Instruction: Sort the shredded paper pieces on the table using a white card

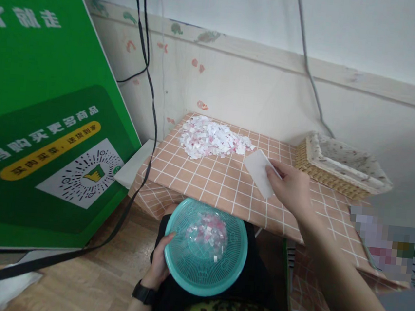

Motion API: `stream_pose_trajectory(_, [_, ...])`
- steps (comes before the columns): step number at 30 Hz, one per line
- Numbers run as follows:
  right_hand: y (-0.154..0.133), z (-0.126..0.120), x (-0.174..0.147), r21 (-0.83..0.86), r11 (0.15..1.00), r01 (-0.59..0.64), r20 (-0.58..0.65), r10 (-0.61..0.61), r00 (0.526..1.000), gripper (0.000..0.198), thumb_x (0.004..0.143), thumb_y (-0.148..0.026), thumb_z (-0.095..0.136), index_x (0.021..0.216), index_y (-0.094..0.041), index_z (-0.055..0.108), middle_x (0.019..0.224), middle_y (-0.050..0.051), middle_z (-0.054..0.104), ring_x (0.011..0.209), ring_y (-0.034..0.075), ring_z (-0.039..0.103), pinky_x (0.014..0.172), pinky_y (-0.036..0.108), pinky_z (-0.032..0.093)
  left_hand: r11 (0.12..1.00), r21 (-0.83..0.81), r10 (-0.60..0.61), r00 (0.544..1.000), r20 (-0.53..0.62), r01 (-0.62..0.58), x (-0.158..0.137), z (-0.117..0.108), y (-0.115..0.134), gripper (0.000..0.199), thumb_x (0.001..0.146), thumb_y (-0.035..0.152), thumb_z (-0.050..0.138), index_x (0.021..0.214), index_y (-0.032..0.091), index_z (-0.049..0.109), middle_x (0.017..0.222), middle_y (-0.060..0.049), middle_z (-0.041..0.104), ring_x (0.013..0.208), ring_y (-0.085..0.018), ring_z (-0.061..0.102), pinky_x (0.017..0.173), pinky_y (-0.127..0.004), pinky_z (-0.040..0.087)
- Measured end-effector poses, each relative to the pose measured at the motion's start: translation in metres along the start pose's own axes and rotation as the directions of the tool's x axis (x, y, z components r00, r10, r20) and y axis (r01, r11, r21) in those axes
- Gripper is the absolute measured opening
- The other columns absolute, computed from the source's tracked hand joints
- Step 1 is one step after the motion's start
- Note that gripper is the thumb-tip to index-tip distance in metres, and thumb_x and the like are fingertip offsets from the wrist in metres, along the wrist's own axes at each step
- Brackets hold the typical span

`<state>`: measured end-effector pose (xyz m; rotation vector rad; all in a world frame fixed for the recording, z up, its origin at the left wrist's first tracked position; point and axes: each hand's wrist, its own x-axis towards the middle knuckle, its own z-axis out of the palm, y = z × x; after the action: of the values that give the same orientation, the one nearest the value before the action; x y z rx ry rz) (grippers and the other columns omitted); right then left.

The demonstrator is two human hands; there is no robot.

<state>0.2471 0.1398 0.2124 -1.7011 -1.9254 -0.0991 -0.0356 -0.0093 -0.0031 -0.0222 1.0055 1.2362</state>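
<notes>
My left hand [163, 257] grips the left rim of a round turquoise plastic basket [202, 284], which rests on my lap below the table's front edge. Inside the basket lies a loose heap of small white and pink paper pieces [209, 234]. Held between the thumb and fingers of my right hand [290, 185] is a flat white card [259, 172], tilted just above or against the tabletop; I cannot tell whether it touches. Left of the card spreads a larger pile of white and pink paper scraps [209, 137] on the table.
A checked brown cloth covers the table [198, 176]. At its back right stands a wicker basket [331, 182] with a cloth lining. A large green sign [52, 87] leans on the left, and a black strap [155, 111] hangs beside the table's left edge.
</notes>
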Motion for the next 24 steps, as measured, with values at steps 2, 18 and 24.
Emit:
stream_pose_trajectory(2, [-0.009, 0.012, 0.011, 0.003, 1.0, 0.029, 0.02, -0.029, 0.999, 0.035, 0.084, -0.032, 0.041, 0.107, -0.023, 0.066, 0.08, 0.005, 0.07, 0.063, 0.018, 0.06, 0.058, 0.028, 0.037, 1.0, 0.007, 0.0, 1.0, 0.01, 0.0, 0.0, 0.0, 0.0, 0.019, 0.065, 0.028, 0.069, 0.076, 0.013, 0.072, 0.07, -0.007, 0.074, 0.073, -0.027, 0.068, 0.077, -0.04, 0.051])
stream_pose_trajectory(18, [-0.005, 0.091, 0.028, 0.544, 0.825, -0.152, 0.031, 0.162, 0.986, 0.045, 0.079, -0.051, 0.053, 0.102, -0.015, 0.068, 0.084, 0.007, 0.07, 0.074, 0.021, 0.063, 0.061, 0.03, 0.046, 0.999, 0.03, -0.035, 0.999, 0.001, 0.034, 0.0, -0.002, 0.001, 0.022, 0.068, 0.031, 0.067, 0.079, 0.012, 0.073, 0.069, -0.007, 0.073, 0.059, -0.021, 0.066, 0.064, -0.034, 0.052])
stream_pose_trajectory(24, [0.002, 0.09, 0.044, 0.647, 0.745, -0.163, 0.15, 0.085, 0.985, 0.045, 0.074, -0.055, 0.058, 0.089, -0.014, 0.07, 0.074, 0.006, 0.067, 0.064, 0.017, 0.059, 0.054, 0.027, 0.044, 1.0, 0.019, -0.017, 0.999, -0.042, 0.018, 0.002, 0.0, 0.0, 0.022, 0.066, 0.03, 0.069, 0.078, 0.012, 0.073, 0.074, -0.007, 0.074, 0.066, -0.022, 0.067, 0.074, -0.035, 0.051])
